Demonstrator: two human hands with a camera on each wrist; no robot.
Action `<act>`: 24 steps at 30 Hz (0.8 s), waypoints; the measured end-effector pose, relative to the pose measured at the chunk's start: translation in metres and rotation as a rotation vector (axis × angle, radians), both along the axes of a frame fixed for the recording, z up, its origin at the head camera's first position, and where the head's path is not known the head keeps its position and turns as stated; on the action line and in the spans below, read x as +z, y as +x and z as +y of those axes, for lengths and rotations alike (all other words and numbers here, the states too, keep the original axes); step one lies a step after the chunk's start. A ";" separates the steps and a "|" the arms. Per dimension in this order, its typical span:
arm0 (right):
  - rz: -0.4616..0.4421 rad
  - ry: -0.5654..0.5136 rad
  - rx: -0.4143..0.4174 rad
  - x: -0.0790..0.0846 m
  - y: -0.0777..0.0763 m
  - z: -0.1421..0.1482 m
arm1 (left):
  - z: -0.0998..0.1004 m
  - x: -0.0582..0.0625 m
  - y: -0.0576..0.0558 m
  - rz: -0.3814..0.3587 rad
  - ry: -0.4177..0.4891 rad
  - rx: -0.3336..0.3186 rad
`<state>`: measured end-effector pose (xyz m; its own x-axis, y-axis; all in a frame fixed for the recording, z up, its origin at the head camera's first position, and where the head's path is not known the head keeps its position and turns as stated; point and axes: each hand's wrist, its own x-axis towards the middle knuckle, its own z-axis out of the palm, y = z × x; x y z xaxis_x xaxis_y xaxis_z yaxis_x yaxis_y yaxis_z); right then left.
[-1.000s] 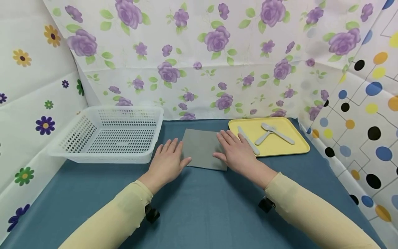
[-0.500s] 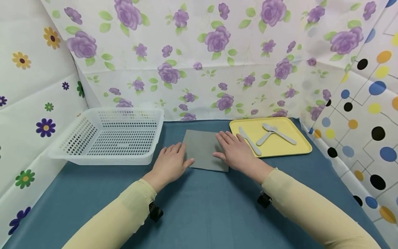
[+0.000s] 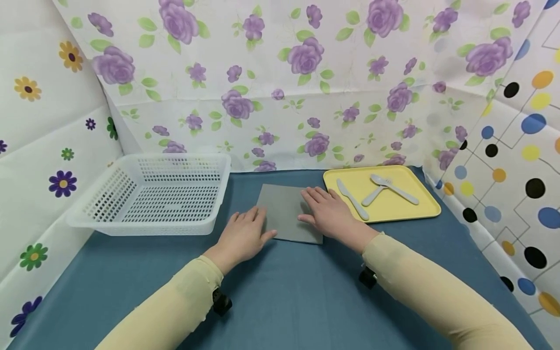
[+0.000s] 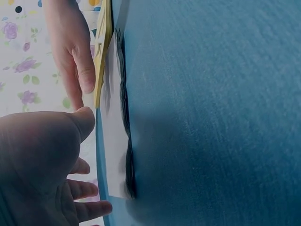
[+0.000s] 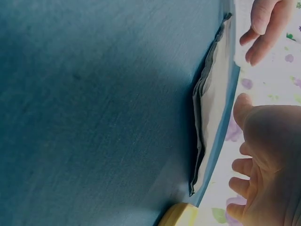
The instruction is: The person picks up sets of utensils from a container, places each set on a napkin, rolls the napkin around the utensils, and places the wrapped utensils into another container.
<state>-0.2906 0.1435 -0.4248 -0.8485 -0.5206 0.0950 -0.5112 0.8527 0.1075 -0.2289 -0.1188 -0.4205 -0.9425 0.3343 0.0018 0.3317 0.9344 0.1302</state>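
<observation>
A folded grey cloth (image 3: 284,214) lies flat on the blue-covered table, its stacked layers showing along the near edge in the left wrist view (image 4: 126,122). Over its left edge is my left hand (image 3: 245,236), fingers extended and thumb spread to the right. My right hand (image 3: 325,214) is above the cloth's right side, palm down with the fingers reaching forward. Both wrist views show a gap between the palms and the cloth (image 5: 214,99), and neither hand holds anything.
At the left stands a white perforated basket (image 3: 205,226). A yellow tray (image 3: 393,211) at the right bears a grey knife (image 3: 352,199), a spoon (image 3: 400,191) and a fork (image 3: 373,195). Patterned sheets (image 3: 280,73) surround the table's back and sides.
My left hand has shifted right and slightly nearer to me, now reaching over the cloth's left edge. My right hand has drifted slightly left. The cloth lies as before.
</observation>
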 end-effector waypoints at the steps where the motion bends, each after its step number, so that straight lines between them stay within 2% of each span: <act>1: -0.001 0.009 0.000 -0.001 -0.002 0.000 | 0.000 -0.001 0.000 0.000 -0.005 -0.002; 9: -0.022 0.069 -0.011 -0.001 -0.018 -0.006 | 0.002 -0.003 0.000 -0.001 -0.039 -0.009; 15: -0.093 0.084 -0.044 -0.007 -0.031 -0.010 | 0.004 -0.007 0.002 -0.011 -0.038 -0.011; 24: -0.111 0.101 -0.083 -0.010 -0.039 -0.016 | 0.005 -0.009 0.003 -0.001 -0.055 -0.019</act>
